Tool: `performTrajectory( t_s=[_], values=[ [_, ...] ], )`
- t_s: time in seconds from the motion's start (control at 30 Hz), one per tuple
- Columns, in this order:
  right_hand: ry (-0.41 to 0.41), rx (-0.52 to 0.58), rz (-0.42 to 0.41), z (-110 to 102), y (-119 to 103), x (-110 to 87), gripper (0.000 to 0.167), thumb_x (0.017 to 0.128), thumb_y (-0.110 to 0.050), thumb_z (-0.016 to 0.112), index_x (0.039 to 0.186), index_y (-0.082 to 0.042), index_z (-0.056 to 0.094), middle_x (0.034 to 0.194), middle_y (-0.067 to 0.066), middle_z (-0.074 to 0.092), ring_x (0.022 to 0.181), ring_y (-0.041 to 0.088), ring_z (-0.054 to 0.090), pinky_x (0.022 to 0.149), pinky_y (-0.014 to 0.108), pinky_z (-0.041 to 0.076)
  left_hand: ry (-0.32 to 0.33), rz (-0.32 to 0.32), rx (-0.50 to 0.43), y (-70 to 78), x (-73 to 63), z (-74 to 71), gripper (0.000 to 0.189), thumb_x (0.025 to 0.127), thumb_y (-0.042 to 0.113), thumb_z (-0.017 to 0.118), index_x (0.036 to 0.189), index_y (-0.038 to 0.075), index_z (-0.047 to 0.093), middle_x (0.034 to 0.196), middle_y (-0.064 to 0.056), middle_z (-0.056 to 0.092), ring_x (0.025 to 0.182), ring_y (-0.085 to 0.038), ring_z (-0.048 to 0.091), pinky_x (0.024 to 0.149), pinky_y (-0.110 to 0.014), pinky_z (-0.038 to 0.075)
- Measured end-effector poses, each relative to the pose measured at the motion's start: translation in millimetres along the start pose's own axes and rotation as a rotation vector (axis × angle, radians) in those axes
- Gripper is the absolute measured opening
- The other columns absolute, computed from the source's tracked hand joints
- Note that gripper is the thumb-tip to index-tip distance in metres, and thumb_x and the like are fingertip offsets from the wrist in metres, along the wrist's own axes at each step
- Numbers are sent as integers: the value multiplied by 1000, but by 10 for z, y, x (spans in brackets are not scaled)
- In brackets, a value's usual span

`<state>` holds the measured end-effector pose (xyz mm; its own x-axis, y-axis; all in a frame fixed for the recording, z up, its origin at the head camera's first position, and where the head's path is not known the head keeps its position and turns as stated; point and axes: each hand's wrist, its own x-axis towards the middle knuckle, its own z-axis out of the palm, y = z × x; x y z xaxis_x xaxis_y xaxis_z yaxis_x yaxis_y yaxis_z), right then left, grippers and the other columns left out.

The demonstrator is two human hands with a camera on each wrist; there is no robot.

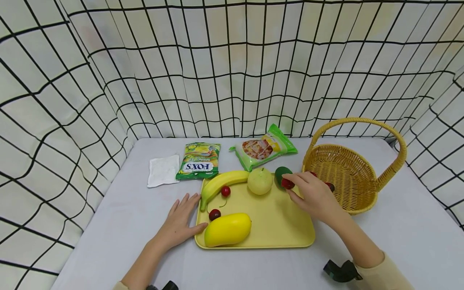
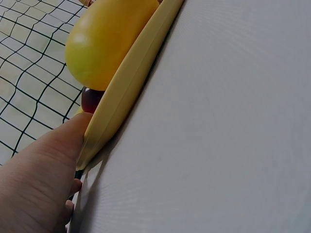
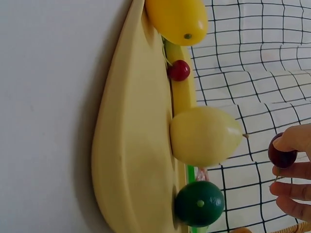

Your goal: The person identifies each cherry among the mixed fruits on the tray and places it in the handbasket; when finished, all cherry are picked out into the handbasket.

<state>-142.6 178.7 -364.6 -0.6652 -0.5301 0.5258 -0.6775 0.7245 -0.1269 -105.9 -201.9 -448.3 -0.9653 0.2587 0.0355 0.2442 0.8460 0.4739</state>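
My right hand [image 1: 316, 196] pinches a dark red cherry [image 3: 282, 154] between thumb and fingers, raised above the right end of the yellow tray [image 1: 279, 225]. Behind the cherry in the head view is a dark green round fruit [image 1: 281, 174], perhaps a lime. At the tray's left edge rests my left hand [image 1: 177, 225], fingers spread and thumb on the rim. On the tray lie a banana [image 1: 224, 181], a pale green pear [image 1: 259, 181], a yellow mango [image 1: 228, 230] and two cherries, one bright red [image 1: 226, 191], one darker [image 1: 214, 214].
Right of the tray stands a wicker basket [image 1: 362, 207] with a tall handle; dark red fruits [image 1: 330, 186] show inside its left side. Behind the tray lie a green candy bag [image 1: 198, 161], a green snack packet [image 1: 262, 148] and a white square packet [image 1: 163, 170]. Black netting surrounds the table.
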Motion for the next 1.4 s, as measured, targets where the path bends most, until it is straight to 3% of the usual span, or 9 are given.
performTrajectory(
  t_s=[0.2, 0.53, 0.77, 1.03, 1.4],
  values=[
    [21, -5, 20, -44, 126, -46, 39, 74, -12, 73, 110, -8, 61, 93, 5, 61, 84, 18, 57, 64, 32, 52, -2, 1, -3, -1, -4, 4, 88, 75, 63, 59, 143, 14, 31, 147, -9, 30, 137, -30, 14, 109, -51, 1],
    [13, 20, 132, -73, 396, -110, 38, 77, -12, 70, 114, -6, 60, 100, 12, 62, 89, 23, 57, 66, 37, 53, -2, 4, -2, -3, 10, -3, 89, 75, 62, 60, 143, 14, 30, 147, -10, 30, 137, -30, 14, 109, -51, 2],
    [-48, 16, 257, -73, 559, -190, 36, 81, -12, 66, 116, -6, 57, 102, 15, 61, 92, 28, 57, 69, 44, 52, 1, 11, 2, -2, 9, -4, 88, 75, 61, 60, 143, 13, 31, 146, -10, 31, 137, -31, 15, 109, -51, 2],
    [-105, 8, 343, -40, 716, -248, 37, 83, -12, 65, 118, -7, 56, 105, 16, 61, 97, 33, 55, 74, 49, 49, 1, 10, 2, -3, 5, 2, 88, 75, 62, 60, 143, 13, 31, 146, -10, 31, 137, -30, 15, 109, -52, 3],
    [-202, -3, 397, -4, 872, -287, 37, 85, -15, 62, 119, -3, 55, 104, 19, 61, 98, 38, 54, 75, 52, 48, 7, 18, 3, 0, 5, -5, 87, 75, 59, 61, 143, 13, 32, 146, -10, 32, 137, -31, 16, 109, -51, 3]
  ],
)
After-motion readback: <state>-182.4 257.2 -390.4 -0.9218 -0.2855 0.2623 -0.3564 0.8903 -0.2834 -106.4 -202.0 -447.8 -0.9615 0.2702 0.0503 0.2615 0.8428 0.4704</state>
